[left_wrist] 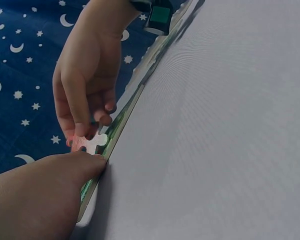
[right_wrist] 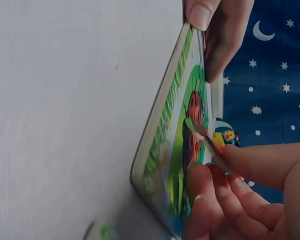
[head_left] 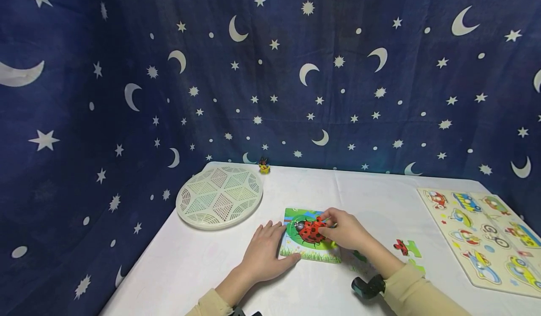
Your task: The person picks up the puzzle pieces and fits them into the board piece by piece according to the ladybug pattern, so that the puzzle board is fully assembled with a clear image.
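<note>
A square ladybug jigsaw board lies on the white table with a grass strip along its near edge. My right hand is over its right side and pinches a red and green puzzle piece between thumb and fingers. In the right wrist view this piece is tilted above the ladybug picture. My left hand rests at the board's left side, fingers extended, with its thumb at the near edge. Part of the board is hidden under my right hand.
Loose puzzle pieces lie right of the board, partly behind my right forearm. A wooden vehicle puzzle stands at the far right. At the back left are a round patterned plastic lid and a small yellow figure. A starry curtain hangs behind the table.
</note>
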`<state>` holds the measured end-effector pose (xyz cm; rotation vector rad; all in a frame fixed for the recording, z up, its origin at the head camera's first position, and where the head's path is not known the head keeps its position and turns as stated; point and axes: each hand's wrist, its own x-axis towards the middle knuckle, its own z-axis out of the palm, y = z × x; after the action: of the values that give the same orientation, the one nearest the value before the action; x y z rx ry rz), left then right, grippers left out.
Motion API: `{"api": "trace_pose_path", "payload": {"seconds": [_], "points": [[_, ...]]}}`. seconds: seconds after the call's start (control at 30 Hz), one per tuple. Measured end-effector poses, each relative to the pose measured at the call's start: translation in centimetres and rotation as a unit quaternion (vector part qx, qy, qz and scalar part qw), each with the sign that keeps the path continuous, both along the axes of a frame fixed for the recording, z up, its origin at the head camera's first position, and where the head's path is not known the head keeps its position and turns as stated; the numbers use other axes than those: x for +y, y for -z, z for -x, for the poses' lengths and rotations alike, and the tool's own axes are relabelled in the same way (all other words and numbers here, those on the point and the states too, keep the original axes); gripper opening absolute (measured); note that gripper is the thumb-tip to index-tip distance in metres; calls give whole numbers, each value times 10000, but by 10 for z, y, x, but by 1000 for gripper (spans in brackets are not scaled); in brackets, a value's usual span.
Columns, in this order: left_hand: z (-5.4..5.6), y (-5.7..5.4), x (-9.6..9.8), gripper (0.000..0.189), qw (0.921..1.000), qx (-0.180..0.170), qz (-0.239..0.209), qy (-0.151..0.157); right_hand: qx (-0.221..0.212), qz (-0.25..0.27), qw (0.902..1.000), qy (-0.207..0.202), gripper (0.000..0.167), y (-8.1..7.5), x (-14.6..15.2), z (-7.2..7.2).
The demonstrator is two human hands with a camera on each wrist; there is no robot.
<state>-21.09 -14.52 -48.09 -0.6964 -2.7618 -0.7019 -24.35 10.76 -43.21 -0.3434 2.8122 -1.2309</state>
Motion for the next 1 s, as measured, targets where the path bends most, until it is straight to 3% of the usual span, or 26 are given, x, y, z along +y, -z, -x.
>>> {"api": "trace_pose_path", "payload": {"seconds": [0.43, 1.0], "points": [[-1, -1, 1, 82, 10000, -32, -5, 2, 627, -935, 9936, 50, 32, 1, -16, 0], [-1, -3, 1, 82, 9999, -106, 44, -15, 681, -1391, 9878, 145, 35, 6, -29, -1]]}}
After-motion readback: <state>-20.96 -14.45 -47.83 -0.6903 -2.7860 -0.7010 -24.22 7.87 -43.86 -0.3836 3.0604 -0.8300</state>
